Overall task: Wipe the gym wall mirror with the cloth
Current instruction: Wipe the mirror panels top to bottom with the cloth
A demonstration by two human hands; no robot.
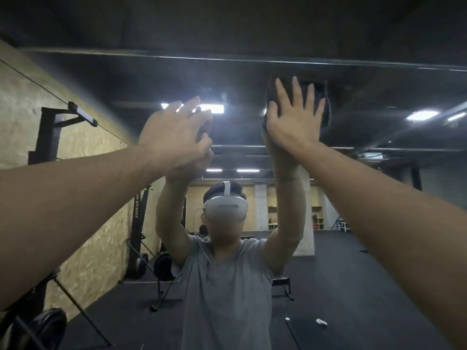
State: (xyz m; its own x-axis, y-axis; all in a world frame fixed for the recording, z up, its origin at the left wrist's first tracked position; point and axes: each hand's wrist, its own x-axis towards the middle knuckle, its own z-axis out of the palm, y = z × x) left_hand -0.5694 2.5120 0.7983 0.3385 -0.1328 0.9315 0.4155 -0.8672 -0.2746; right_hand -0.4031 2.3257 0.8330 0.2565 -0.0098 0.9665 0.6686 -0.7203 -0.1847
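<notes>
Head view: mirror [353,198] reflects dark gym floor [341,274], ceiling lights [422,115].

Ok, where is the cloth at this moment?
In the head view, the dark cloth sits upper right, pressed flat against the mirror under the open right hand, near the mirror's top edge.

A dark grey cloth [321,97] sits upper right of centre; the reflected plain grey T-shirt [225,286] and white headset [225,208] below; tan speckled chipboard wall [22,117] at left.
</notes>
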